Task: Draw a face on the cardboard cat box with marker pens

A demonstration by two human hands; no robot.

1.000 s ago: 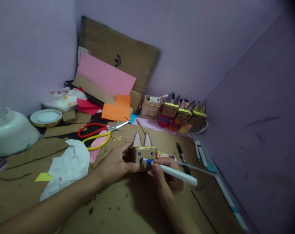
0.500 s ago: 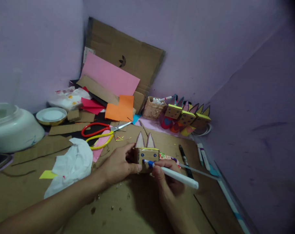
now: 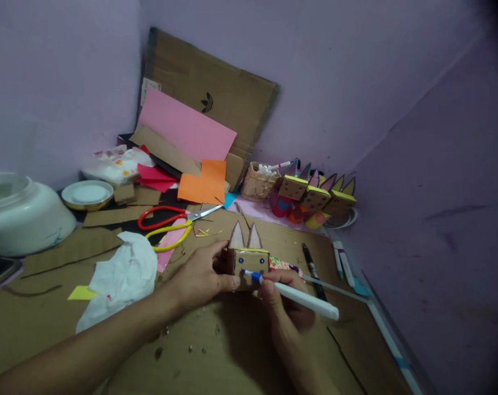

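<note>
My left hand point(image 3: 199, 277) grips a small cardboard box figure point(image 3: 249, 259) with two pointed pale ears and a yellow top edge, holding it from its left side on the cardboard mat. Two blue dots show on its front. My right hand point(image 3: 284, 307) pinches a white marker point(image 3: 302, 296) with a blue tip, and the tip touches the front face of the figure.
Several finished box figures point(image 3: 315, 195) stand at the back by a small basket point(image 3: 257, 184). Red and yellow scissors point(image 3: 170, 222), crumpled white paper point(image 3: 119, 277), pens point(image 3: 312, 266), a white bowl point(image 3: 22, 216), a plate point(image 3: 88, 195), and pink and orange paper point(image 3: 199, 186) lie around.
The view has shifted slightly since a second ago. Both hands keep their grips, and the marker tip stays on the figure's face with only a tiny shift.
</note>
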